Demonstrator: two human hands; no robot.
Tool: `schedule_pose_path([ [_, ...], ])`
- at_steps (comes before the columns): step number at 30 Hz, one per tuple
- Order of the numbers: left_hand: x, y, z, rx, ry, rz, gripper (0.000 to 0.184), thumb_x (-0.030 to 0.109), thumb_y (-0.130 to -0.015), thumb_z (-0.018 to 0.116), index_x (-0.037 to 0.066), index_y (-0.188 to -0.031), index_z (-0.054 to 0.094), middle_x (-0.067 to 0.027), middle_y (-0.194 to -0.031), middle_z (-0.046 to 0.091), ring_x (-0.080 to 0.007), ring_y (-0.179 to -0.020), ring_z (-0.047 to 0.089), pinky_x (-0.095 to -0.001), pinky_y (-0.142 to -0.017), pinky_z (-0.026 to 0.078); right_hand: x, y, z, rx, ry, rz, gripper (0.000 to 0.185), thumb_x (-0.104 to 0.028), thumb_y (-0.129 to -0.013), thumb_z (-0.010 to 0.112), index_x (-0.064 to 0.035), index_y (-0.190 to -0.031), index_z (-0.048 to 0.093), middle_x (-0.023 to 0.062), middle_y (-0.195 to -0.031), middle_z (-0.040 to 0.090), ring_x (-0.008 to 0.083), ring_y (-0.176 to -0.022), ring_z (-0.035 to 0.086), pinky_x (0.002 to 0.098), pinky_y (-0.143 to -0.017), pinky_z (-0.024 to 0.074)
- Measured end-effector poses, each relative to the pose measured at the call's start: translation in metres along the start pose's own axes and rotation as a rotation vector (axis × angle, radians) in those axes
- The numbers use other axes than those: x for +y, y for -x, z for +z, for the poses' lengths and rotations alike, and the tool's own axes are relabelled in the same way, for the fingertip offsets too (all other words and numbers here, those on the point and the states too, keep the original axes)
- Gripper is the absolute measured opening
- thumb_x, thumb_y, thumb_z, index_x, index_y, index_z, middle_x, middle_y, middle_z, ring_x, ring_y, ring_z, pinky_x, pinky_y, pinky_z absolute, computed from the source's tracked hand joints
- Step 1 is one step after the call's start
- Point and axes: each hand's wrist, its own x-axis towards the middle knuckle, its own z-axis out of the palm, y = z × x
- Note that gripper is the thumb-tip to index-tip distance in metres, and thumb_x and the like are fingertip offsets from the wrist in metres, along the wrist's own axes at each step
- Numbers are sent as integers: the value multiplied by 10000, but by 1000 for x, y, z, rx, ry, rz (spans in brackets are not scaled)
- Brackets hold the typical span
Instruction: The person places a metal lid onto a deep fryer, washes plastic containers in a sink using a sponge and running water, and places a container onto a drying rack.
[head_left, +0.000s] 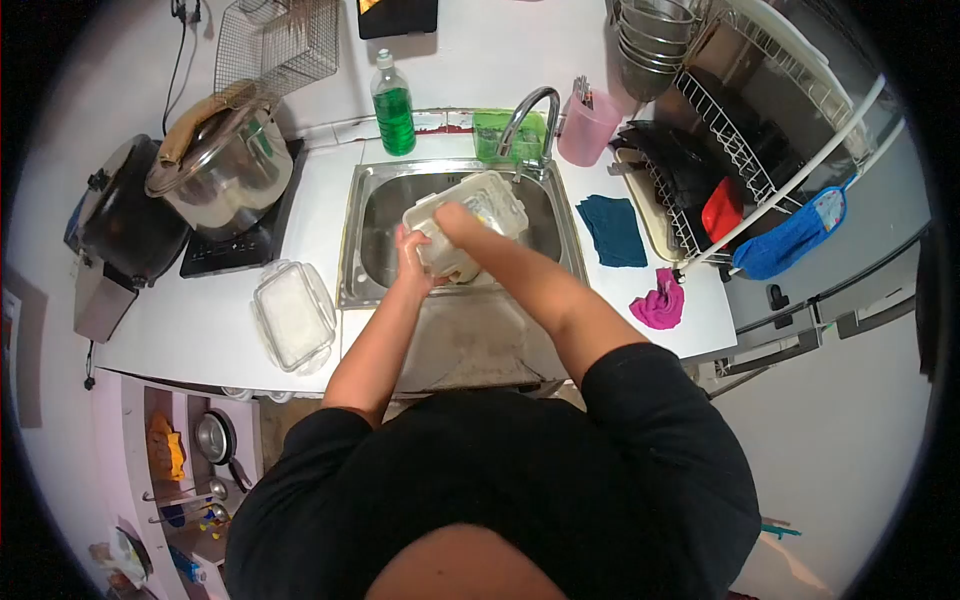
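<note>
Your black shirt (490, 470) fills the foreground, before a white counter (215, 320) and its steel sink (351, 235). Over the sink, your left hand (411, 258) is closed around the edge of a translucent container (498, 205); your right hand (458, 222) is against it, and whether it grips anything I cannot tell. A steel pot (258, 160) stands left, a green bottle (395, 118) and pink cup (587, 130) by the wall (550, 50), a dish rack (735, 140) right

There are two hands (411, 262), one sink (545, 228), one faucet (554, 112) and two pale plastic pieces (507, 207). There are two large pots (245, 165), two cloths (613, 231), one green bottle (396, 115), one pink cup (587, 130) and one blue mitt (795, 240).
</note>
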Motion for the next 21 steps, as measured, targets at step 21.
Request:
schedule_pose_path([
  [21,39,0,-12,208,-131,389,842,36,-513,541,193,-1322,363,-113,-1184,458,-288,-1044,466,-398,-834,433,54,31,-76,-137,193,-289,162,-106,-776,477,-41,-852,605,101,-943,571,288,-895,552,388,-802,435],
])
